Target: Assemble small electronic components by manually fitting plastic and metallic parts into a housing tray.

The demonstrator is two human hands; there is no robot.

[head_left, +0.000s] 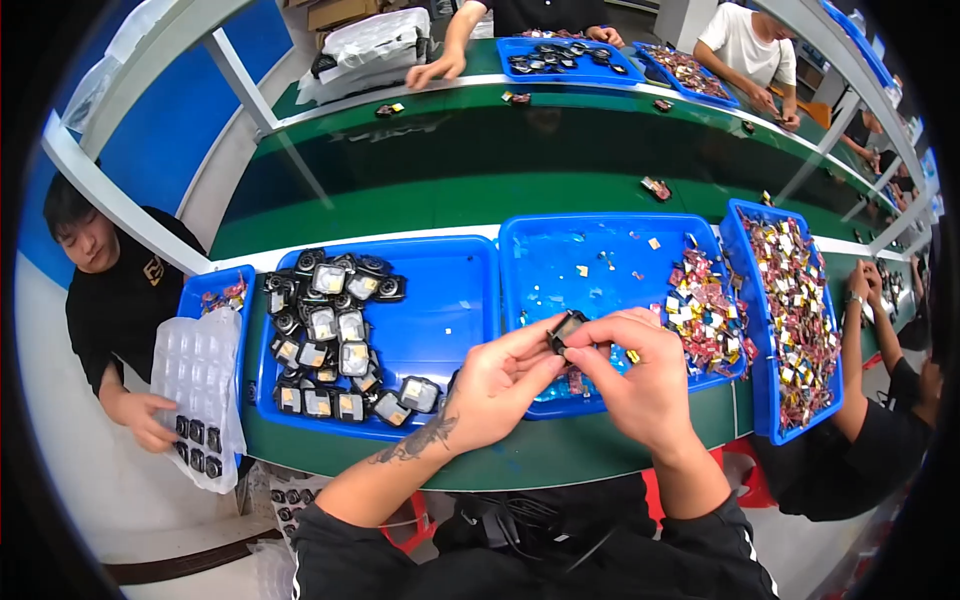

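Between both hands, over the front of the middle blue tray (545,240), is a small black square watch-like case (567,330). My left hand (495,390) grips its left side with thumb and fingers. The fingers of my right hand (640,375) pinch it from the other side. Directly left stands another blue tray (440,300), with a pile of similar black cases (340,325) on its left side. Small pink, yellow and silver electronic parts (700,310) lie heaped in the middle tray's right side. My fingers partly cover the held case.
A tilted blue tray (777,425) full of similar parts stands at the right. A green conveyor belt (430,200) runs behind, carrying a loose part (656,189). At the left, a co-worker's hand (145,420) touches a clear plastic blister tray (200,375). Other people work opposite and at the right.
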